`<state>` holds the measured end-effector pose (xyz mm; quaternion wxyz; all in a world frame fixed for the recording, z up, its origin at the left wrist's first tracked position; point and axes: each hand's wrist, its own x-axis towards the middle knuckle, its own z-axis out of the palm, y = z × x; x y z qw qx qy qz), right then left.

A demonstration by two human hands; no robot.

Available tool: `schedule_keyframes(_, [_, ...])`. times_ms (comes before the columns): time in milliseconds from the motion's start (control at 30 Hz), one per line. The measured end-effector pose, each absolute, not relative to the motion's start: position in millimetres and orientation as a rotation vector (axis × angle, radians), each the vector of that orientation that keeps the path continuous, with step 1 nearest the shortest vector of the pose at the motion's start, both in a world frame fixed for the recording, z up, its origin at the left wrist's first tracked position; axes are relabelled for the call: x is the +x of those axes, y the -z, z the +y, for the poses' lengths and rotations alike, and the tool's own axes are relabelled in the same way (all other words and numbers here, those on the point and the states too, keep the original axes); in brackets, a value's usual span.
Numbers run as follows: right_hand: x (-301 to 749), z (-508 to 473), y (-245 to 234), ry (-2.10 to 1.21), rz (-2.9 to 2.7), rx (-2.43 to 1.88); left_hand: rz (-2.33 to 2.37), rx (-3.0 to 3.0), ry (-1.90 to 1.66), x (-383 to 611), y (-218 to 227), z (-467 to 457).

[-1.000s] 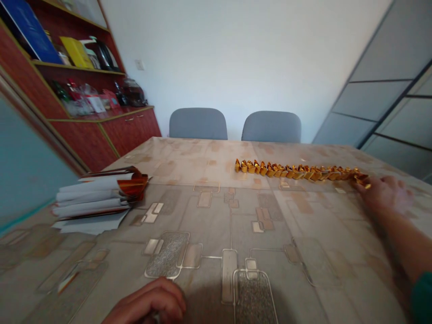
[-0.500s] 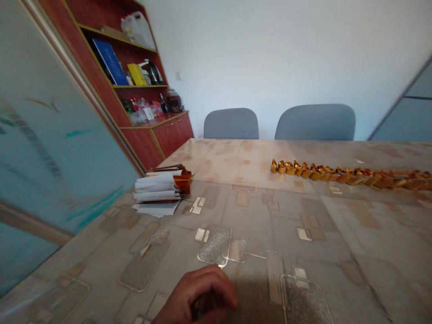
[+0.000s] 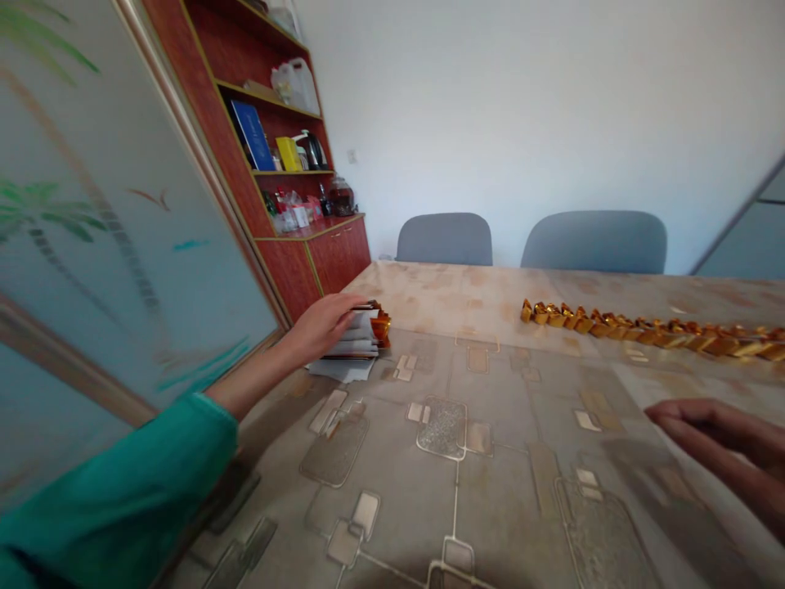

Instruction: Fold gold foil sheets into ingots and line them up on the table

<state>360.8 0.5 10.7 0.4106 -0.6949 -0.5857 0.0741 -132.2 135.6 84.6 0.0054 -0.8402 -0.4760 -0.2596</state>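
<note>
While the left hand (image 3: 322,327) lies on the stack of gold-edged white paper sheets (image 3: 349,348) at the counter's (image 3: 509,483) far left, its fingers touch the top; whether that grip clamps the sheets, I cannot tell. Right hand (image 3: 717,442) hovers empty, grip open, fingers straight, near the right end of the row of folded gold-foil ingots (image 3: 650,334), which lies along the far right.

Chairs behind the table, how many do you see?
2. One grey chair stands behind the table's far edge; another grey chair stands to its right. Only their backs show; more may be out of view.
</note>
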Motion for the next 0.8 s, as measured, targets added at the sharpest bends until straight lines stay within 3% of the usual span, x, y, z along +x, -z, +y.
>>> schedule_keyframes(267, [240.0, -31.6, -37.7, -0.616, -1.789, -1.292, -1.424, -2.702, 0.592, -172.0, -85.4, 139.7])
schedule_keyframes(567, [227.2, -30.5, -6.9, -0.985, -1.621, -1.115, -1.301, -2.565, 0.763, -166.6, -121.9, 102.2])
schedule_keyframes(733, [235.7, -25.7, -10.3, -1.278, -1.477, -0.963, -0.520, -2.815, 1.010, -98.4, -97.4, 35.5])
schedule_keyframes(800, [236.2, -26.2, -18.4, -1.376, -1.471, -0.933, -0.466, -2.928, 0.956, -70.2, -85.6, 15.1])
